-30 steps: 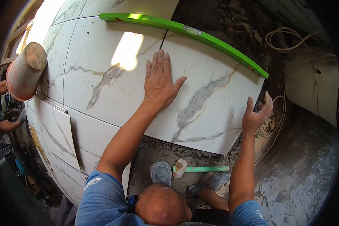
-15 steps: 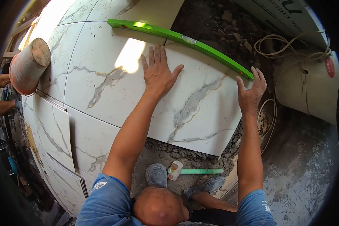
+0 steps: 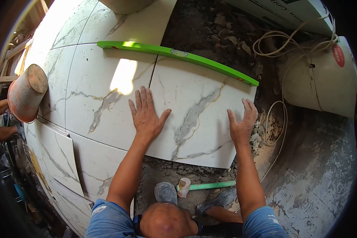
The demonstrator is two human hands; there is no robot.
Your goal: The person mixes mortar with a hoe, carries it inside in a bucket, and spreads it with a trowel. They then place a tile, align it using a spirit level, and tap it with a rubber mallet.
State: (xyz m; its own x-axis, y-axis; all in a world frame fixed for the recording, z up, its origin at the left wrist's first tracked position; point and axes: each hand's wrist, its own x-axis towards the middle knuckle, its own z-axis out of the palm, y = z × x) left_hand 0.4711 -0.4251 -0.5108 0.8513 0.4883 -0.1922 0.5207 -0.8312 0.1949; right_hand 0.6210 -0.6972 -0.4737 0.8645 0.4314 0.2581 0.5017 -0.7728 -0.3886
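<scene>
My left hand lies flat with fingers spread over the seam between two marble-patterned floor tiles. Over the right edge of the nearer tile is my right hand, its fingers apart and holding nothing. A bright green spirit level rests across the far edge of the tiles, beyond both hands. Grey mortar shows along the tile's near edge. By my shoes lies a mallet with a whitish head and a green handle.
An upturned bucket stands at left beside another person's hands. Stacked tiles lean nearby. Rubble fills the gap beyond the level. A looped cable runs beside a pale container at right, under a printed carton.
Both hands have drawn back toward me, and my right hand has come away from the level's right end. The level stays across the tiles. The camera view has shifted.
</scene>
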